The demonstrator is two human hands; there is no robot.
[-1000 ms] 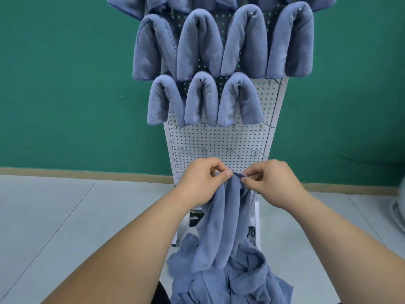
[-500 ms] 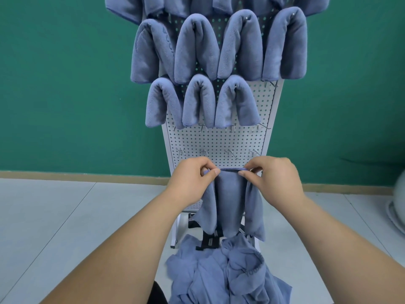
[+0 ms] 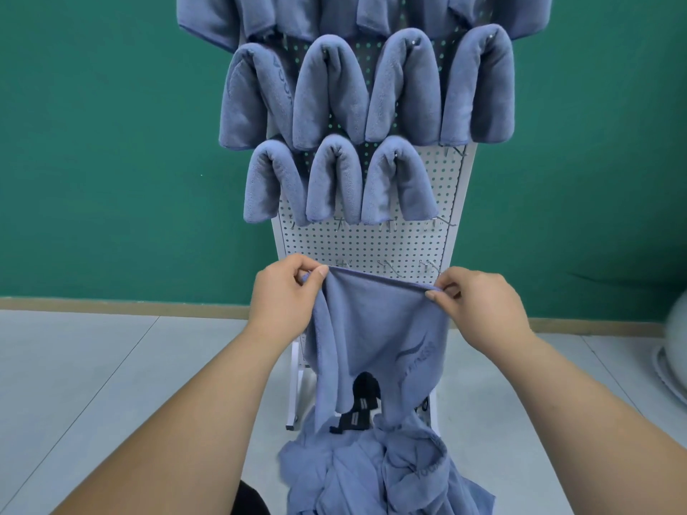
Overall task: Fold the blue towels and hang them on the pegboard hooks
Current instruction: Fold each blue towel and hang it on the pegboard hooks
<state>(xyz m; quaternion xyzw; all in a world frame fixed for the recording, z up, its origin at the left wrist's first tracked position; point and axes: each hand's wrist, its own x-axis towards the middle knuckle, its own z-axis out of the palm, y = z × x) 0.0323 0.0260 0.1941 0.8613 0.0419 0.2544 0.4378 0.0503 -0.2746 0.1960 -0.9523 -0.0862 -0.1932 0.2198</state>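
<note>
A blue towel [image 3: 375, 328] hangs spread out in front of the white pegboard [image 3: 371, 243]. My left hand [image 3: 286, 295] pinches its top left corner and my right hand [image 3: 476, 302] pinches its top right corner, the top edge stretched between them. A printed logo shows on the towel's lower right. Several folded blue towels [image 3: 334, 180] hang on hooks in rows higher up the board. Bare hooks [image 3: 427, 265] stick out just behind the held edge. A heap of loose blue towels [image 3: 390, 473] lies below.
The pegboard stands on a white frame [image 3: 297, 384] on a pale tiled floor, before a green wall [image 3: 111, 143]. A black strap or clip [image 3: 360, 407] shows behind the towel's lower edge. A white object [image 3: 673, 351] sits at the right edge.
My hands have moved apart, spreading the bunched towel out flat. It has lifted off the heap and now hangs wide between both hands.
</note>
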